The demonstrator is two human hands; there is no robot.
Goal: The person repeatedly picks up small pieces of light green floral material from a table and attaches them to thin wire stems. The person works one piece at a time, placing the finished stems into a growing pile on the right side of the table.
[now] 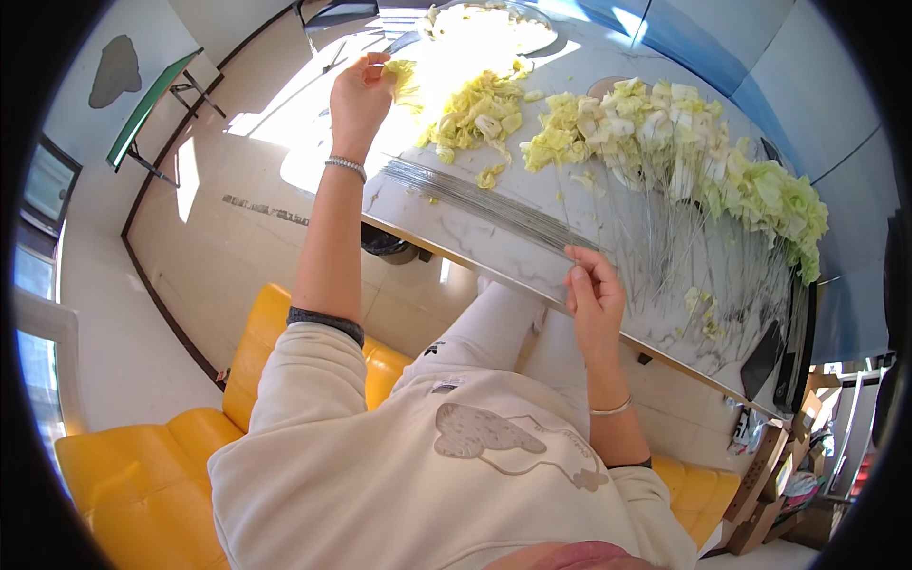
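My left hand (362,92) is raised over the table's sunlit far-left part and pinches a pale green cabbage or lettuce leaf (404,80). Just right of it lies a heap of loose leaves (474,117), partly washed out by glare. My right hand (596,285) is at the near table edge, thumb and fingers pinched on the end of a thin metal skewer (565,210). Between my hands a bundle of bare metal skewers (484,206) lies along the table. A long row of leaves threaded on skewers (662,135) lies on the right, handle ends toward me.
The marble-patterned table (456,226) stands before me, with a glare-lit bowl of leaves (545,35) at its far side. A dark flat device (761,360) lies at the right end. Below are a black-lined bin (390,246) and a yellow sofa (142,463). Cardboard boxes (759,491) stand lower right.
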